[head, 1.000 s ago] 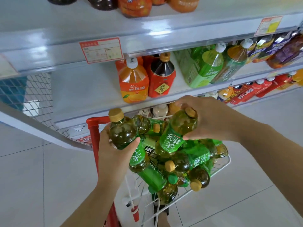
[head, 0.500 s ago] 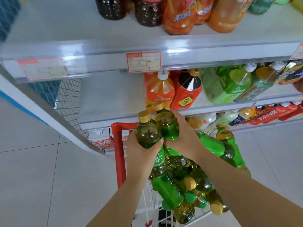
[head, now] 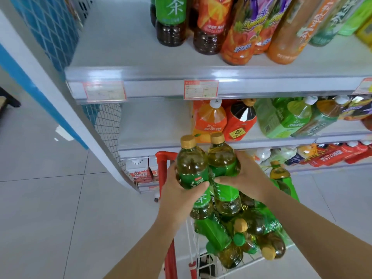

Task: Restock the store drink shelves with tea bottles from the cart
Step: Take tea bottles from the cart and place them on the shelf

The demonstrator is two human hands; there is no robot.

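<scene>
The left grip (head: 177, 191) is clasping one upright tea bottle (head: 190, 168) and the right grip (head: 248, 179) a second bottle (head: 221, 158) touching it above the cart (head: 161, 158), facing the bare left end of the middle shelf (head: 153, 127) (left grip nearer).

left tea bottle (head: 191, 168) upright in left grip (head: 177, 196), touching right tea bottle (head: 222, 158) in right grip (head: 247, 178) | both above cart (head: 162, 158), before middle shelf (head: 153, 127) | bottle pile (head: 251, 234) lying in cart | shelved drinks (head: 239, 123) on middle shelf's right part | top shelf (head: 120, 43) above, large bottles (head: 237, 37) standing at its right
</scene>
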